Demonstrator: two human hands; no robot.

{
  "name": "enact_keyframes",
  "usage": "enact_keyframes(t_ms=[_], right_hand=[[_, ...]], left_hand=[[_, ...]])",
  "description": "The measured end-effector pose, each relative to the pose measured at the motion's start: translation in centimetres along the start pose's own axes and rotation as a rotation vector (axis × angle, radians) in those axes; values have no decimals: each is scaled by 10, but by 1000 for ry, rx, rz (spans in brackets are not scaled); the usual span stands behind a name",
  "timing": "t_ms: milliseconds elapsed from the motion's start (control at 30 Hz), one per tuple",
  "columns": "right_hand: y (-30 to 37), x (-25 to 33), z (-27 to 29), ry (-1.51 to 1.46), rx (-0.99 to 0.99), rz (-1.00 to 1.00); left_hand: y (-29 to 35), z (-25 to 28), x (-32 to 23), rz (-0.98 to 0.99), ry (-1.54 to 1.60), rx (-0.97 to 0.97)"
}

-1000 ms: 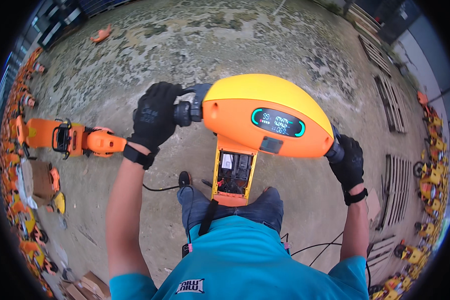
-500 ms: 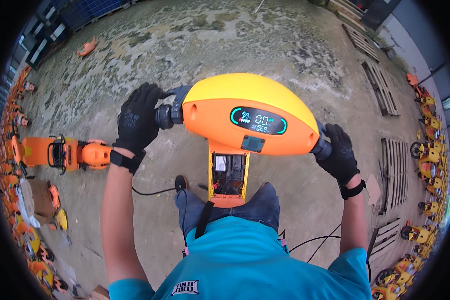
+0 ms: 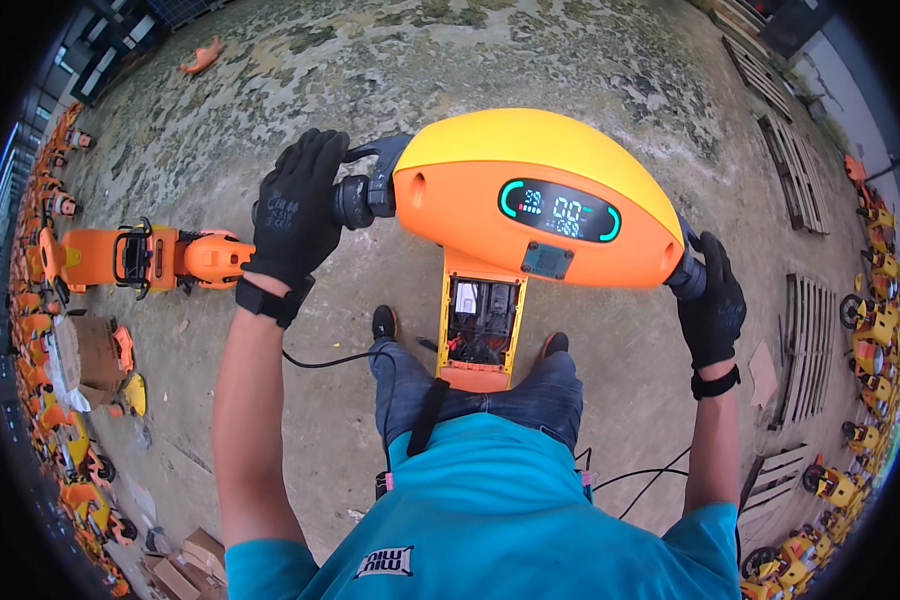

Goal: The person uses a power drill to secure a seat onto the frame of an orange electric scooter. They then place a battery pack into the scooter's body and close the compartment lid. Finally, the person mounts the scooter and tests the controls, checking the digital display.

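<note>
I sit astride an orange and yellow scooter whose handlebar cover [image 3: 450, 200] spans the middle of the view. A lit oval display [image 3: 558, 210] is set into the cover, with a dark square plate [image 3: 547, 261] beneath it. My left hand [image 3: 298, 212], in a black glove, is closed round the left handlebar grip [image 3: 354, 203], close to the dark brake lever [image 3: 375, 150]. At the other end my gloved right hand [image 3: 713, 305] wraps the right grip [image 3: 686, 277]; its fingers partly show. Below the cover, an uncovered bay [image 3: 482, 320] reveals wiring and dark parts.
An orange scooter [image 3: 110, 257] stands to the left, near a cardboard box [image 3: 90, 350]. Wooden pallets [image 3: 808, 350] lie along the right, and rows of yellow-orange scooters [image 3: 875, 320] line both sides. A black cable [image 3: 340, 360] hangs by my left leg.
The handlebar and both hands appear farther right and higher in the picture; the surroundings have shifted as well. Both hands keep their hold on the grips.
</note>
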State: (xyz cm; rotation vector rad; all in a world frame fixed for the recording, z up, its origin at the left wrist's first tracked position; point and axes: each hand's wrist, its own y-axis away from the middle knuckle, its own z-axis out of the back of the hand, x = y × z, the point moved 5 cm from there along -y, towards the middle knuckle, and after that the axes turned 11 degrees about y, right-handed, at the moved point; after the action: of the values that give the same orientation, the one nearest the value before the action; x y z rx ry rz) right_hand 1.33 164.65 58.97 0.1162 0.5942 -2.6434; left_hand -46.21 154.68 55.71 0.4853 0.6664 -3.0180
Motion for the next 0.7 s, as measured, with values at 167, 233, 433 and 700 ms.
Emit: enact_keyframes(t_ms=[167,233,433,700], right_hand=[[-7,2,1,-20,34,-26],[-14,3,3,-37,67,-24],[-20,6,-6,21,78,71],[-4,7,-1,-8,23,49]], left_hand=[[3,1,2,-60,31,-31],[-3,5,3,-17,105,35],[-9,-11,16,19,6,69],[-8,-5,8,-79,7,-10]])
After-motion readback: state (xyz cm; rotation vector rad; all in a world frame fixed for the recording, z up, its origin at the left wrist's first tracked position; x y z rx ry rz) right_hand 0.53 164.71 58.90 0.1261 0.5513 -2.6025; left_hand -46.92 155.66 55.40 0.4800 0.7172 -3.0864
